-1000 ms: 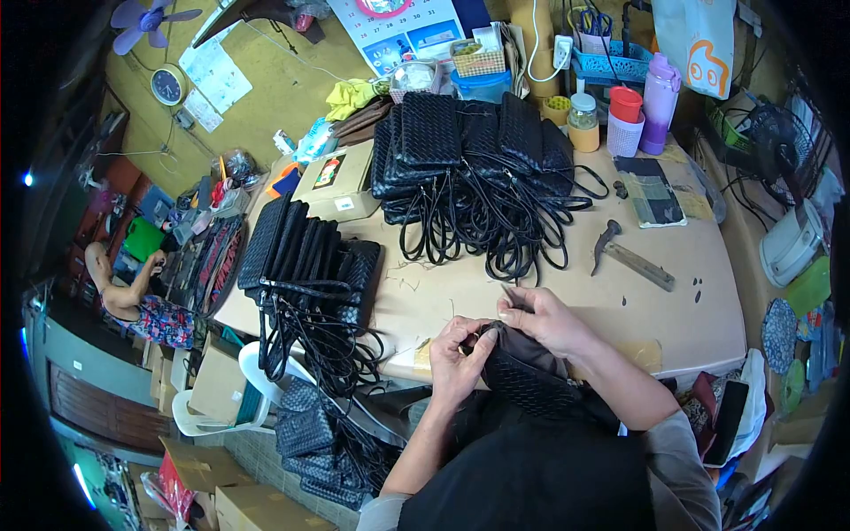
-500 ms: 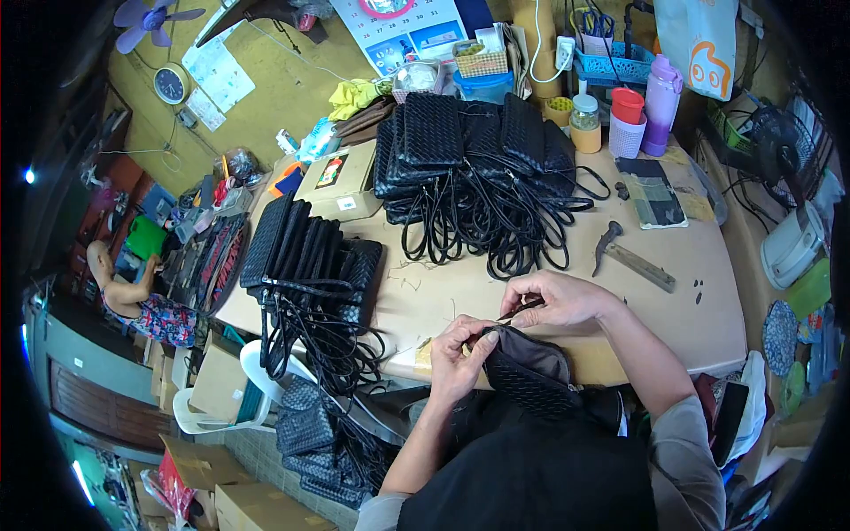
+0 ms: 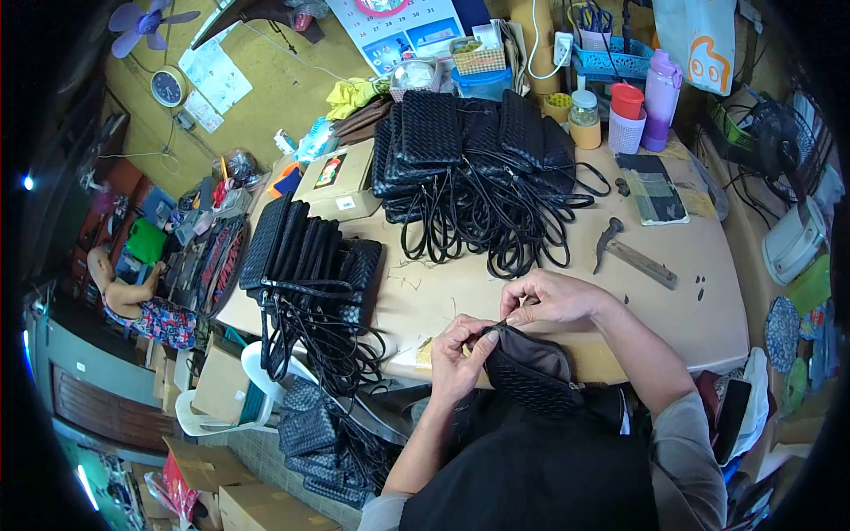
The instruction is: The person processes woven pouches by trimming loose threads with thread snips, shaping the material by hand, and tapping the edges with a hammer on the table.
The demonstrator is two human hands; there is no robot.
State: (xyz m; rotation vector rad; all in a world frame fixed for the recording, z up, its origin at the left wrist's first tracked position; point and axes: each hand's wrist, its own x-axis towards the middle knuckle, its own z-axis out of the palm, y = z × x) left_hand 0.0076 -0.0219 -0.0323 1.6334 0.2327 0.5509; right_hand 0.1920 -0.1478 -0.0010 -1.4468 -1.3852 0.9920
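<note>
A black woven pouch (image 3: 531,376) with a grey lining lies open-mouthed at the near table edge, against my body. My left hand (image 3: 460,356) pinches its upper left corner between thumb and fingers. Just beyond that corner, my right hand (image 3: 551,298) is closed, its thumb and fingertips pressed together close to the left fingertips. Whatever sits in the right fingers is too small and hidden to name. Left of my hands stands a row of similar black woven pouches (image 3: 297,243), their thin straps hanging over the table edge.
A larger pile of black woven pouches (image 3: 431,128) with tangled straps covers the table's back. A hammer (image 3: 639,264) and a dark notebook (image 3: 651,190) lie to the right. A cardboard box (image 3: 341,181) stands at the back left. Another person (image 3: 133,296) works far left.
My right hand has turned slightly and its fingertips have closed in at the pouch corner. The dark, thin piece seen in its fingers earlier is now hidden. My left hand keeps its hold.
</note>
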